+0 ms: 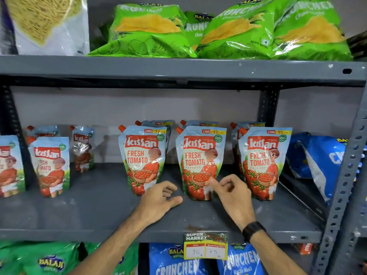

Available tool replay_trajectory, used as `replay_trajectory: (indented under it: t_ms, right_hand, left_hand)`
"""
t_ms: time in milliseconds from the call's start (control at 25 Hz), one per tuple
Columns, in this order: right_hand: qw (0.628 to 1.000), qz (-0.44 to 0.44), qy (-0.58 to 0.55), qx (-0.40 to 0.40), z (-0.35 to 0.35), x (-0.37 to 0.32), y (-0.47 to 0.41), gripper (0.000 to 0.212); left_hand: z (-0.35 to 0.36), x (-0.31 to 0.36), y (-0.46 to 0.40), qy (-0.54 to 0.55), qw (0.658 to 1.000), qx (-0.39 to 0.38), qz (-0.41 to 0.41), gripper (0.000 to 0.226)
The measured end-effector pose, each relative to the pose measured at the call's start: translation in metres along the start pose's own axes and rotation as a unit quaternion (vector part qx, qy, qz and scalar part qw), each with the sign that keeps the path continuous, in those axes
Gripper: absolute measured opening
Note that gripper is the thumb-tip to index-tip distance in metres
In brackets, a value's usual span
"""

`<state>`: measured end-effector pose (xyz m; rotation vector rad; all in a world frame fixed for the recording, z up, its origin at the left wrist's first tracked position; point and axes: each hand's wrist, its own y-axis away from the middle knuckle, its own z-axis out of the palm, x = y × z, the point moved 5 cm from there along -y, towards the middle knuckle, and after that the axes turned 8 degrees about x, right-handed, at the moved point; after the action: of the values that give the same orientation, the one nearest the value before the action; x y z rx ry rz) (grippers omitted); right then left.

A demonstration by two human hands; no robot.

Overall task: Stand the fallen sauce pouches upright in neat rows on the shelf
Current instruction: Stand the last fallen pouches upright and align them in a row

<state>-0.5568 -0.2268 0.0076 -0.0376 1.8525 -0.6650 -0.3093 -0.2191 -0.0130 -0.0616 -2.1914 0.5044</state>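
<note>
Several ketchup pouches stand upright on the grey middle shelf point(99, 205). Three large ones form a front row: left pouch point(142, 159), middle pouch point(199, 161), right pouch point(264, 161), each with another pouch standing behind it. Smaller pouches point(50, 165) stand further left. My left hand point(160, 199) hovers over the shelf between the left and middle pouches, fingers loosely curled and empty. My right hand point(232, 193) is at the lower right corner of the middle pouch, fingertips blurred at its edge; it grips nothing that I can see.
Green chip bags point(151, 30) and a white snack bag point(51, 24) fill the shelf above. A blue bag point(317, 159) leans at the right end of the middle shelf. A price tag point(205, 246) hangs on the shelf's front edge. Blue and green bags sit below.
</note>
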Motion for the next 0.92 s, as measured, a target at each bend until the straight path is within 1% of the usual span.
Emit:
replay_trajectory:
  t_ms: [40,80,120,200,240,280,320,360,400,440,480,520,640,760,840,920]
  right_hand:
    - [1.0,-0.017,-0.006,-0.013,0.004,-0.005,0.005,0.037]
    - [0.999,-0.014,-0.014,-0.051,0.014,-0.01,0.013,0.041]
    - [0.995,-0.002,-0.026,-0.099,0.027,-0.016,0.021,0.038]
    - [0.983,0.006,-0.032,-0.183,0.058,-0.028,0.033,0.02]
    - [0.977,-0.002,-0.019,-0.214,0.076,-0.033,0.038,0.022]
    - [0.97,-0.005,-0.001,-0.243,0.094,-0.038,0.041,0.037]
    - [0.964,0.002,0.015,-0.264,0.111,-0.04,0.042,0.057]
    - [0.96,0.019,0.025,-0.277,0.128,-0.041,0.043,0.076]
    - [0.957,0.035,0.028,-0.287,0.144,-0.043,0.042,0.091]
    - [0.956,0.048,0.03,-0.289,0.158,-0.042,0.039,0.1]
    - [0.957,0.057,0.031,-0.281,0.17,-0.043,0.036,0.103]
    - [0.96,0.066,0.026,-0.27,0.179,-0.043,0.033,0.099]
    - [0.967,0.095,-0.025,-0.235,0.195,-0.042,0.027,0.071]
    - [0.977,0.081,-0.001,-0.196,0.199,-0.043,0.026,0.05]
    - [0.981,0.072,0.014,-0.181,0.199,-0.045,0.027,0.046]
    - [0.982,0.068,0.023,-0.173,0.199,-0.048,0.029,0.046]
  left_hand:
    - [-0.015,-0.007,0.004,0.002,1.0,0.029,-0.003,0.029]
    - [-0.03,-0.014,0.007,0.005,0.998,0.062,-0.012,0.021]
    - [-0.047,-0.021,0.009,0.007,0.994,0.106,-0.022,0.018]
    - [-0.079,-0.036,0.009,0.013,0.976,0.209,-0.055,0.026]
    - [-0.092,-0.044,0.007,0.023,0.966,0.247,-0.075,0.035]
    - [-0.1,-0.052,0.003,0.04,0.96,0.259,-0.1,0.05]
    - [-0.103,-0.059,-0.003,0.061,0.961,0.237,-0.128,0.067]
    - [-0.102,-0.065,-0.009,0.082,0.967,0.191,-0.148,0.085]
    - [-0.099,-0.069,-0.014,0.096,0.973,0.139,-0.158,0.096]
    - [-0.094,-0.072,-0.018,0.104,0.977,0.092,-0.159,0.1]
    - [-0.091,-0.074,-0.023,0.106,0.981,0.057,-0.155,0.097]
    - [-0.089,-0.077,-0.027,0.103,0.983,0.039,-0.15,0.093]
    - [-0.091,-0.084,-0.035,0.08,0.986,0.039,-0.141,0.079]
    - [-0.092,-0.086,-0.042,0.061,0.989,0.026,-0.129,0.073]
    - [-0.091,-0.086,-0.041,0.053,0.99,0.025,-0.126,0.073]
    - [-0.093,-0.086,-0.039,0.047,0.991,0.026,-0.119,0.074]
